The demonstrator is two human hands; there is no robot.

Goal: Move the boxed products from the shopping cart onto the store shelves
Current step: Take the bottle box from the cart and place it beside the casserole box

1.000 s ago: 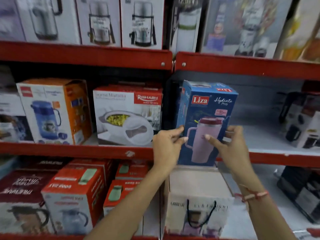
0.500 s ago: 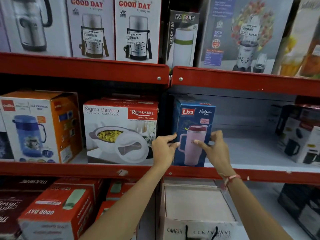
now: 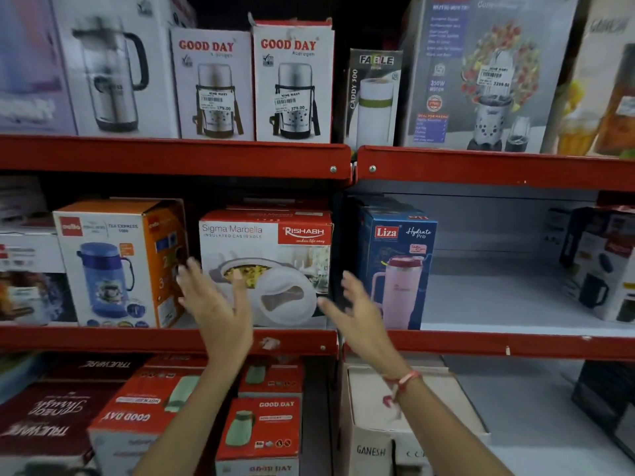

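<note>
A blue Liza tumbler box (image 3: 398, 266) stands upright at the left end of the right-hand middle shelf (image 3: 498, 343), beside the white and red Rishabh casserole box (image 3: 268, 242). My left hand (image 3: 216, 304) is raised in front of the casserole box's left side, fingers spread, holding nothing. My right hand (image 3: 357, 314) hovers with its fingers apart just left of the blue box, in front of its lower left corner, and I cannot tell whether it touches. The shopping cart is out of view.
An orange jug box (image 3: 120, 262) stands left of the casserole box. Good Day flask boxes (image 3: 254, 84) and a blender box (image 3: 488, 73) fill the top shelf. Right of the blue box lies bare white shelf up to a dark box (image 3: 598, 266). Red Good Day boxes (image 3: 264, 427) and a Ganesh box (image 3: 402, 424) sit below.
Both hands have let go of the blue Liza box, which now stands on the middle shelf, and have moved left with fingers spread. The view has tilted upward.
</note>
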